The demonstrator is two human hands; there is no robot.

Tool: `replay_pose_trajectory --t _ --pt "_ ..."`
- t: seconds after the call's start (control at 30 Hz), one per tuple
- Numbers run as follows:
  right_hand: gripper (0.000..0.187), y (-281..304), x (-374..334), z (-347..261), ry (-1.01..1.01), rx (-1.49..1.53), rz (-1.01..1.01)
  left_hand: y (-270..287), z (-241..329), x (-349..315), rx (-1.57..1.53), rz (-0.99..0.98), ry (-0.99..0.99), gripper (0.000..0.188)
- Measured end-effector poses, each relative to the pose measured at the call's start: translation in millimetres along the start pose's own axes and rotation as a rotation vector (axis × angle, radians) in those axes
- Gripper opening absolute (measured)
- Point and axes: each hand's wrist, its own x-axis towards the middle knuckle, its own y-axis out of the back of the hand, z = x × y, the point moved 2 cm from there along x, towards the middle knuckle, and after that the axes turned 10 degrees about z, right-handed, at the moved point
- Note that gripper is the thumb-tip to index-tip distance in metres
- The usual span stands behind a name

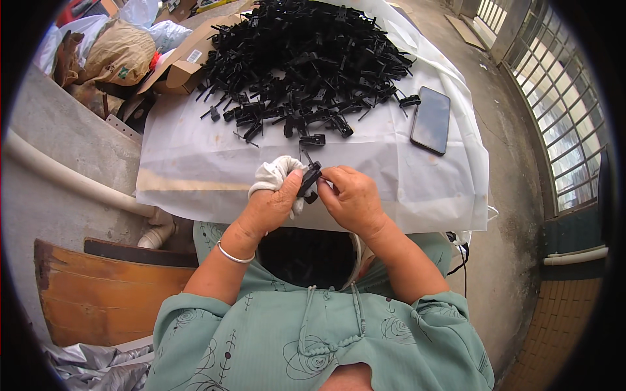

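Note:
Close to the table's near edge, my left hand (pixel 277 203) grips a small black plastic clamp-like part (pixel 310 180) with a thin rod sticking out at its far end. A bunched white cloth (pixel 276 171) is wrapped around that hand's fingers. From the other side, my right hand (pixel 353 197) has its thumb and forefinger pinched together at the part's right edge; what they pinch is too small to make out. Just beyond my hands lies a loose black piece (pixel 312 139). Further back rises a big pile of similar black parts (pixel 306 62).
A white sheet (pixel 189 166) covers the table. On its right side rests a dark phone (pixel 431 121). Between my legs stands a bucket (pixel 357 257) with dark contents. A cardboard box (pixel 186 68) and stuffed bags (pixel 120 53) sit at the far left; a barred window (pixel 554 98) is at right.

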Motion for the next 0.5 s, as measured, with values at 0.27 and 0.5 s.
replay_pose_trajectory --t 0.27,0.5 --pt "0.015 11 11 12 -0.404 0.28 0.11 -1 4 25 -0.227 0.05 -0.16 0.029" --pt "0.019 7 2 0 -0.543 0.481 -0.23 -3 10 -5 -0.028 -0.061 -0.487 0.037"
